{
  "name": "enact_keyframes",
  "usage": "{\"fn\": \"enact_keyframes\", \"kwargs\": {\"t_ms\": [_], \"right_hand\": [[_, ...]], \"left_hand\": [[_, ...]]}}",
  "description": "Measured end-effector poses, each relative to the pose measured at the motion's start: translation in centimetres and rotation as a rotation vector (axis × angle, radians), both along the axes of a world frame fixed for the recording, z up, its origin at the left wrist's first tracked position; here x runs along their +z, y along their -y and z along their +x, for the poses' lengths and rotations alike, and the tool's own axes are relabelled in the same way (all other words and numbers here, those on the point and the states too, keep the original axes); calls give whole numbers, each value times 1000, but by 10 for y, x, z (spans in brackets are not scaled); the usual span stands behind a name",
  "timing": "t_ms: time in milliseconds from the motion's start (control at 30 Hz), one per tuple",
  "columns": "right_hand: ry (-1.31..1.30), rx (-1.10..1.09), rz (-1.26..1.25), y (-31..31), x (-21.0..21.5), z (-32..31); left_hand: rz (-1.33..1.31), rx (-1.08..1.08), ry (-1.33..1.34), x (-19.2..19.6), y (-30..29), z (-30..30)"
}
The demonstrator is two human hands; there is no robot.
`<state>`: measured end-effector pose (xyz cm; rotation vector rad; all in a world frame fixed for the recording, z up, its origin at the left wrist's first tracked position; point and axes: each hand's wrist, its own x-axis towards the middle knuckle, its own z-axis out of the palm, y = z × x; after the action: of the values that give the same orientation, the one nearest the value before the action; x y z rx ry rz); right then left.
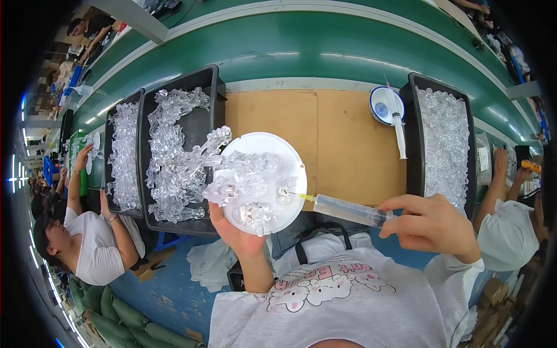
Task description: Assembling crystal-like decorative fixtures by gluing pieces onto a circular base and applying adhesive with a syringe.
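Observation:
My left hand [241, 236] supports a round white disc [292, 161] from its near left edge, with most of its fingers hidden underneath. Several clear plastic pieces [255, 214] lie on the disc, and one branching clear piece sticks out past its upper left edge. In my right hand [432, 225] is a syringe [345, 210], held nearly level with fingers around its plunger end. Its yellow needle hub [306, 197] points left, and the tip reaches a clear piece at the disc's right side. Whether the tip touches that piece is too small to tell.
Brown cardboard [360, 156] covers the table ahead. Black bins of clear pieces stand left [217, 87] and right [413, 116]. A second syringe [399, 130] rests across a blue-and-white bowl [377, 113]. Co-workers sit at the left [96, 246] and right [510, 232].

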<state>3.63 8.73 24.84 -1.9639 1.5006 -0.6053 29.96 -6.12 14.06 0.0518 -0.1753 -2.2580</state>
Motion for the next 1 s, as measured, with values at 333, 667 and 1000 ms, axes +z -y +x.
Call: {"fn": "enact_keyframes", "kwargs": {"t_ms": [333,667,1000], "right_hand": [[-32,-25,27,0,9,4],[-46,-40,29,2,15,6],[-79,-31,24,3,21,10]], "left_hand": [[-48,10,34,-2,0,0],[-227,112,118,3,-1,-3],[45,90,-134,-14,-4,2]]}}
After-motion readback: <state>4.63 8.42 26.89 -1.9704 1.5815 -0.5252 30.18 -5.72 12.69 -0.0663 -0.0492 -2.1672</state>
